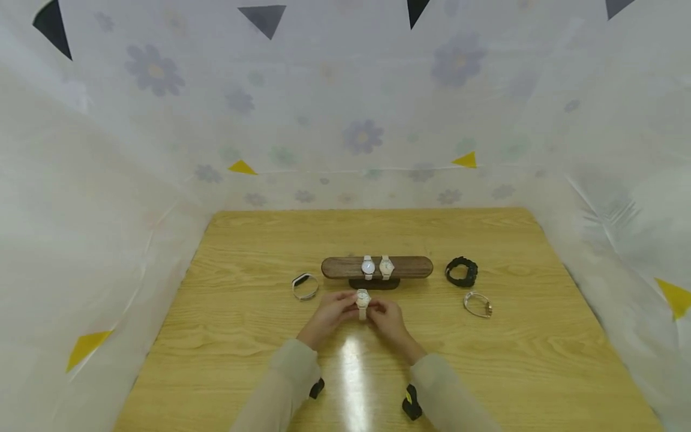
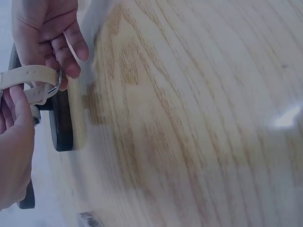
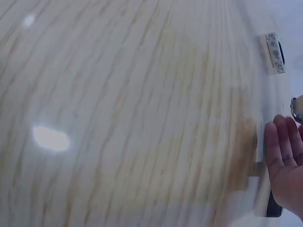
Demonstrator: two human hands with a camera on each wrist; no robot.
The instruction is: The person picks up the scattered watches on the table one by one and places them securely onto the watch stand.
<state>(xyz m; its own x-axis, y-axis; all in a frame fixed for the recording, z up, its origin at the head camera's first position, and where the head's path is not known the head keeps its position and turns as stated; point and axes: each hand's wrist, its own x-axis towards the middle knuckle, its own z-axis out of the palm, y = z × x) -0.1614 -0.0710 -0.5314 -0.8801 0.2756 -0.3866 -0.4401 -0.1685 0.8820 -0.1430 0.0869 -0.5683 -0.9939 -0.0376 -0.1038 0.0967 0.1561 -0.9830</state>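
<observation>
A wristwatch with a cream strap (image 1: 362, 304) is held up between both hands, face upward, its strap joined in a loop. My left hand (image 1: 333, 311) grips it from the left side; in the left wrist view the left fingers (image 2: 20, 111) reach inside the strap. My right hand (image 1: 390, 321) holds it from the right with thumb and index finger, while its other fingers (image 3: 283, 142) extend loosely near the metal buckle (image 2: 57, 84). Just beyond the hands stands a dark wooden watch stand (image 1: 410, 267), carrying a white-faced watch (image 1: 368, 267) and a cream-strapped watch (image 1: 386, 267).
A pale band with a dark screen (image 1: 305, 287) lies left of the stand. To its right are a chunky black watch (image 1: 461, 272) and a slim bracelet watch (image 1: 477, 305). The wooden table (image 1: 243, 360) has pale curtain (image 1: 345, 108) on three sides.
</observation>
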